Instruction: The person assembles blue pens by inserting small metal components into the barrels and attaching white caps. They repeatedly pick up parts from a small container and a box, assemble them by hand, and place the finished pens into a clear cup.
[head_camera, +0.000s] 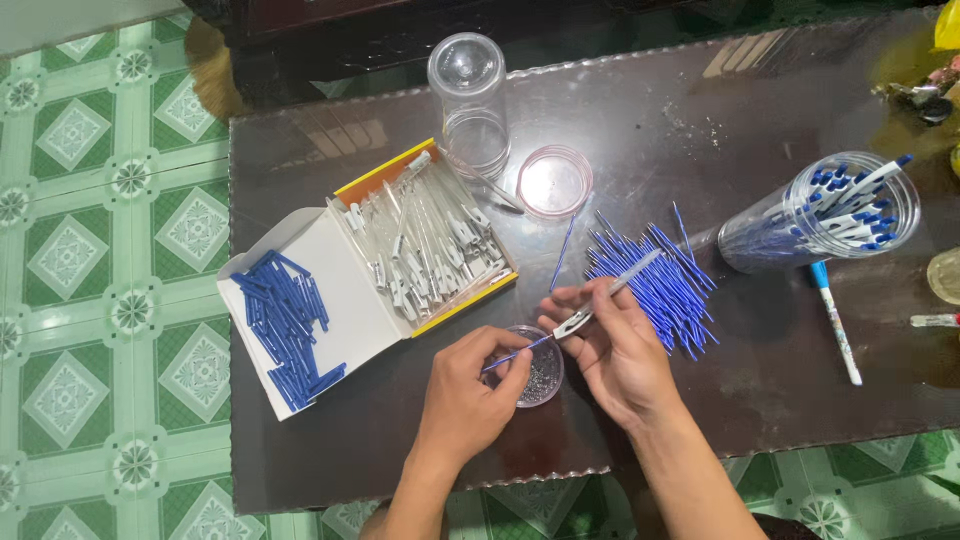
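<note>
While the head view looks down on a dark surface (330, 440), the left hand (468, 393) pinches a thin blue refill (515, 354) between its fingertips, just above a small round dish (540, 372). Beside it, the right hand (615, 345) grips a clear pen barrel (610, 292), its end meeting the refill. Just right of the hands lies a pile of blue refills (655, 280). To the left sits an open box (345, 275) of clear barrels and blue caps. At far right lies a jar of finished pens (825, 212).
</note>
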